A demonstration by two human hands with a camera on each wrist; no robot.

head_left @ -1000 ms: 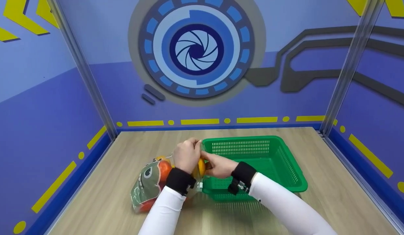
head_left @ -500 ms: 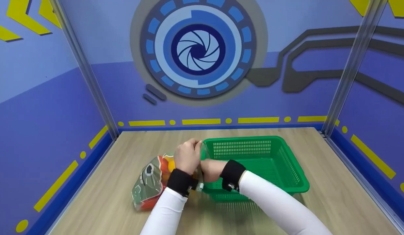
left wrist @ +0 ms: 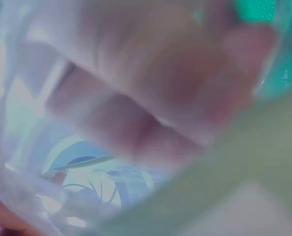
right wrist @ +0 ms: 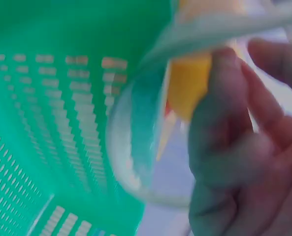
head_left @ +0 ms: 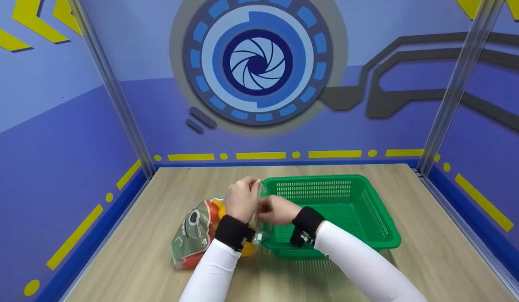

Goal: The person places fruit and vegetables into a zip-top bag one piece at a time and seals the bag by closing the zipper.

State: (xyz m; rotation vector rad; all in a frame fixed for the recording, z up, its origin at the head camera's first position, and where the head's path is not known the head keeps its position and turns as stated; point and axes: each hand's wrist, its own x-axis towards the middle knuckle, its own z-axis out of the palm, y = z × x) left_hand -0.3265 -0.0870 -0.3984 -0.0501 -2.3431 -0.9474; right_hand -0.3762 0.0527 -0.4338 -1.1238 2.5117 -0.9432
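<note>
My left hand (head_left: pixel 241 199) grips the upper rim of a clear plastic bag (head_left: pixel 191 235) printed with a grey-green cartoon face. Red and yellow fruit-like pieces show through the bag, one yellow piece (head_left: pixel 248 250) low near the left wrist. At the bag's mouth is my right hand (head_left: pixel 279 209), its fingers loosely curled and nothing seen between them. The right wrist view has the bag's pale rim (right wrist: pixel 118 132) looping past these fingers, with a yellow piece (right wrist: pixel 187 88) behind. The left wrist view is blurred by the film over the fingers (left wrist: pixel 121 113).
A green perforated basket (head_left: pixel 379 209) stands right of the bag, its left side behind the bag's mouth. Under both lies a wooden tabletop (head_left: pixel 431 235). Blue panels (head_left: pixel 129 109) with metal corner posts (head_left: pixel 456 96) enclose the back and sides.
My right hand dipped into the bag's mouth and has drawn back slightly right. The yellow piece at its fingers is gone from there; yellow now shows lower in the bag. The left hand keeps its grip.
</note>
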